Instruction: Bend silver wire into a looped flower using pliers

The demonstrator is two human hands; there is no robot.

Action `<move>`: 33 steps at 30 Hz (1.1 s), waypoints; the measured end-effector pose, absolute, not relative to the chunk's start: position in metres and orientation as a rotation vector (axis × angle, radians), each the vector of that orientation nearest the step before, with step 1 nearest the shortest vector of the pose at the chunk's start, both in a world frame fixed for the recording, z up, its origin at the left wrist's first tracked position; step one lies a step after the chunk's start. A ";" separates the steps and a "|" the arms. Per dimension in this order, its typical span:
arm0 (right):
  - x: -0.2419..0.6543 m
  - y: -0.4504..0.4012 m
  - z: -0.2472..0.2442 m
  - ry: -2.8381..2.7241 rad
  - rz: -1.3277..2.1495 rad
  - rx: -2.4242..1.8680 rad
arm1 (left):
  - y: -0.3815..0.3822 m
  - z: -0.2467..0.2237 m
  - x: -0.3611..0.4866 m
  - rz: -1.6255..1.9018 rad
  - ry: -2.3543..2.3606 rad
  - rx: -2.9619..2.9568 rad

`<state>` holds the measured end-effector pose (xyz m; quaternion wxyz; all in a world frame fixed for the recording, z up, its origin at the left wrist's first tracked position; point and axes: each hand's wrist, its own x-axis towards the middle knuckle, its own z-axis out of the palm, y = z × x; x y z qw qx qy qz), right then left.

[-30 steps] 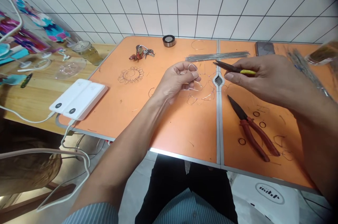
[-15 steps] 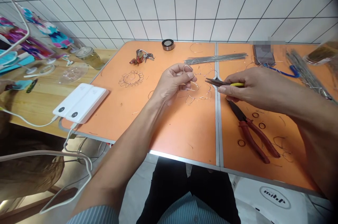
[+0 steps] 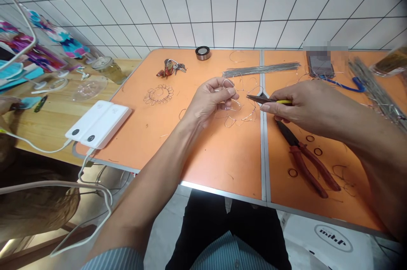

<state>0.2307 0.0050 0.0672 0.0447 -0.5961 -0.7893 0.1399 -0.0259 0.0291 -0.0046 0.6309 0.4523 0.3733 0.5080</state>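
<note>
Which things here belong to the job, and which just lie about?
Likely the job's:
- bent wire in left hand
- yellow-handled pliers in right hand
- wire bundle
- red-handled pliers

Probably just lying about:
- keys
- phone
- white boxes
- jar

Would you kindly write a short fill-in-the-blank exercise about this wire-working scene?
Bent wire is pinched in the ____ hand.
The right hand grips a tool whose handle shows the colour ____.
The large pliers lying nearby have ____ handles.
The tabletop beneath them is coloured ____.
Missing words: left; yellow; red; orange.
</note>
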 end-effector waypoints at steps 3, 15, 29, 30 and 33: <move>0.228 0.005 0.069 -2.402 0.468 -1.843 | 0.029 -0.006 -0.026 1.139 0.850 1.026; 0.229 0.018 0.059 -2.286 1.017 -1.838 | 0.031 -0.014 -0.025 1.050 1.110 1.176; 0.231 0.029 0.050 -2.223 1.309 -1.706 | 0.041 -0.020 -0.031 1.183 1.021 1.975; 0.230 0.029 0.049 -2.212 1.329 -1.690 | 0.041 -0.021 -0.030 1.174 1.018 1.962; 0.225 0.028 0.048 -2.184 1.393 -1.665 | 0.040 -0.023 -0.031 1.139 1.011 1.929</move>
